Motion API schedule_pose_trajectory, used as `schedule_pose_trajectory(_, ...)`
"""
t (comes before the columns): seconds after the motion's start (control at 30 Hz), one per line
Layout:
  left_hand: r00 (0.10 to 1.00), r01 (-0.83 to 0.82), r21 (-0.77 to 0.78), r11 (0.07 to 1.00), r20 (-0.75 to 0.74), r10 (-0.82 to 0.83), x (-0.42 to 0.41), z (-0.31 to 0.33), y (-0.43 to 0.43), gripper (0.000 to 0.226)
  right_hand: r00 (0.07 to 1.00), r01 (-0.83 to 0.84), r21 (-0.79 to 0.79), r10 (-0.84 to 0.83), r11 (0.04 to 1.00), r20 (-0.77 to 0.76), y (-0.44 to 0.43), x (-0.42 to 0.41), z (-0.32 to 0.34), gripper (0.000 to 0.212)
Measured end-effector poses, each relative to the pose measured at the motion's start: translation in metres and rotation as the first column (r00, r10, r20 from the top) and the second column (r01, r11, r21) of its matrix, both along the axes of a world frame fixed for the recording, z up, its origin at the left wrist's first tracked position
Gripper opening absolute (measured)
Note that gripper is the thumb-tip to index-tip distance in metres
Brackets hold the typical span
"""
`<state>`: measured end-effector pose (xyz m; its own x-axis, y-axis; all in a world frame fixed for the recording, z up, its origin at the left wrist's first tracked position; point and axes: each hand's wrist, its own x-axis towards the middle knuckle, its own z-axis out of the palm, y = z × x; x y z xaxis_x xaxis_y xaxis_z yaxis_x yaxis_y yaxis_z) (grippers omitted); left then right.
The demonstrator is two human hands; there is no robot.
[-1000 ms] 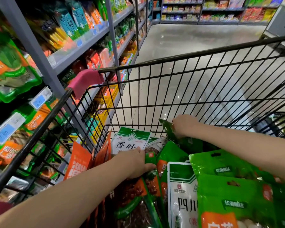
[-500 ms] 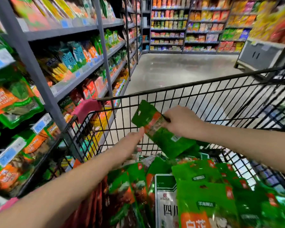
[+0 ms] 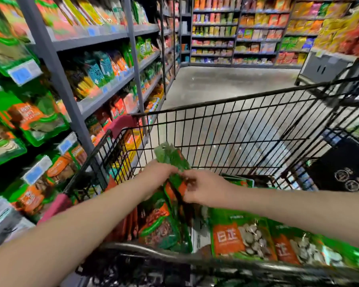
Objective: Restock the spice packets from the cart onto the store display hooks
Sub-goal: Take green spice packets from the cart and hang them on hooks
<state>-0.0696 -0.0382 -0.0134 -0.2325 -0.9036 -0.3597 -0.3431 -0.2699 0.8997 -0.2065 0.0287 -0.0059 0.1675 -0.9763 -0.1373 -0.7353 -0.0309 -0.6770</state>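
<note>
The green spice packet (image 3: 173,158) stands upright above the heap in the black wire cart (image 3: 216,105), held between both hands near the cart's left side. The left hand (image 3: 158,175) grips it from the left; its fingers curl behind the packet and are hidden, so only the knuckles and back of the hand show. The right hand (image 3: 203,189) comes in from the right, its curled fingertips pinching the packet low down at the orange band, though blur smears the exact contact. The packet's print cannot be read.

Below the hands the cart is piled with more stock: a pouch of dark red spice with a green pepper picture (image 3: 158,226) and green-and-orange packets of pale slices (image 3: 244,235), the rightmost ones cut off by the frame edge. The cart handle (image 3: 153,253) crosses the bottom, blurred.

On the left, green hanging packets (image 3: 36,121) fill the display behind blue price tags (image 3: 23,72); what they hang from is covered by the packets themselves. A pink corner guard (image 3: 122,123) caps the cart's far left corner. The far shelves (image 3: 247,27) are a colourful smear
</note>
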Motion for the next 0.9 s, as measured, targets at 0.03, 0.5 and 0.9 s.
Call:
schedule_pose_trajectory(0.03, 0.999, -0.004, 0.002, 1.0, 0.036, 0.004, 0.002, -0.004, -0.007, 0.064, 0.998, 0.034, 0.027, -0.035, 0.999, 0.049, -0.004, -0.005, -0.003, 0.029)
schedule_pose_trajectory(0.5, 0.994, 0.011, -0.05, 0.999, 0.107, -0.005, 0.01, -0.013, -0.022, 0.026, 0.994, 0.097, -0.122, -0.102, 0.988, -0.031, -0.032, -0.04, -0.006, 0.04)
schedule_pose_trajectory(0.9, 0.957, -0.109, -0.211, 0.971, -0.286, 0.045, 0.045, 0.045, -0.013, 0.016, 0.893, 0.063, 0.138, -0.117, 0.988, 0.435, -0.048, -0.045, 0.041, 0.041)
